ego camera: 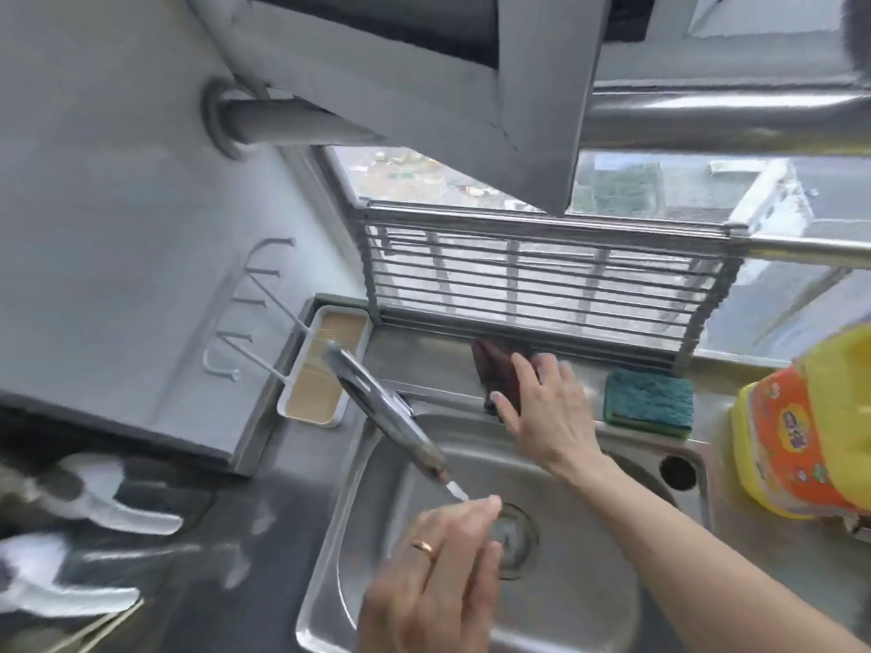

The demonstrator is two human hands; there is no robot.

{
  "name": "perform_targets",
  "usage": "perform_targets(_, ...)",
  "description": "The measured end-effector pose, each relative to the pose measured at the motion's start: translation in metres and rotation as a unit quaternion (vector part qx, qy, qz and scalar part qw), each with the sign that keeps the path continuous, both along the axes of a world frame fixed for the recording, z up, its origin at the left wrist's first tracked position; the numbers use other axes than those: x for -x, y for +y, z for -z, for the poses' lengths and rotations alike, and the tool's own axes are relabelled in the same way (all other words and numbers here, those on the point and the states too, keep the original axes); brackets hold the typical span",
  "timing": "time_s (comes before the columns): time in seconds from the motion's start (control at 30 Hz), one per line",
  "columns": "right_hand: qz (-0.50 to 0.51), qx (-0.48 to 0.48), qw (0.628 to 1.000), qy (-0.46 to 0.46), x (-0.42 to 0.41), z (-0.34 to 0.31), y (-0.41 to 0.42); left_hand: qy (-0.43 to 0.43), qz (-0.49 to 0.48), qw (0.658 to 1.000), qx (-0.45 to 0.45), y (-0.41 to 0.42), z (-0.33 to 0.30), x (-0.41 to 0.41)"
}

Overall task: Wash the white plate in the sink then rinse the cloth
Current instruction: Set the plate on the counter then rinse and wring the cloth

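Note:
A dark brown cloth lies crumpled on the steel ledge behind the sink. My right hand reaches over the basin and rests on the cloth with straight fingers and the thumb spread. My left hand hovers over the basin near the drain, fingers straight and together, its fingertips just under the tip of the faucet spout. It wears a ring and holds nothing. No white plate shows inside the basin. Blurred white objects lie on the dark counter at the left; I cannot tell what they are.
A green sponge sits on the ledge right of the cloth. A yellow and orange container stands at the right edge. A white tray lies left of the faucet. A steel roll-up rack leans against the window behind the ledge.

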State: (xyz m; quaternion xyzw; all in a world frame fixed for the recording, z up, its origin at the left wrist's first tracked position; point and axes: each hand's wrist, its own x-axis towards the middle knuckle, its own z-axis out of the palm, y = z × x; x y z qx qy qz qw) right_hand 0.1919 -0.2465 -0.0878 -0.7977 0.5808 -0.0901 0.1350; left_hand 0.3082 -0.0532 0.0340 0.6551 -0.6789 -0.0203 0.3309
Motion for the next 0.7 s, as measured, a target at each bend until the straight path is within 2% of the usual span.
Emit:
perform_targets(0.13,-0.124,-0.051,0.991,0.015,-0.006,0.045,-0.017,-0.141,0.056,0.986,0.063,-0.029,-0.062,-0.053)
perform_targets(0.27,-0.184,-0.039,0.982,0.009,-0.046,0.058,-0.022,-0.246,0.118,0.962,0.020,-0.070,-0.063,-0.096)
perform_targets(0.33,-0.238,-0.044,0.970,0.008,-0.090,0.062,-0.032,-0.256,0.147,0.955,0.006,-0.079,-0.056,-0.108)
perform_targets(0.47,-0.278,-0.099,0.951,-0.090,-0.159,0.054,-0.065,-0.268,0.168,0.948,0.016,-0.084,-0.052,-0.112)
perform_targets(0.6,-0.288,-0.097,0.945,-0.120,-0.141,0.053,-0.070,-0.276,0.175,0.945,0.029,-0.087,-0.043,-0.117)
perform_targets(0.7,-0.227,-0.064,0.965,-0.110,-0.099,0.061,-0.049,-0.300,0.185,0.936,0.021,-0.089,-0.038,-0.122)
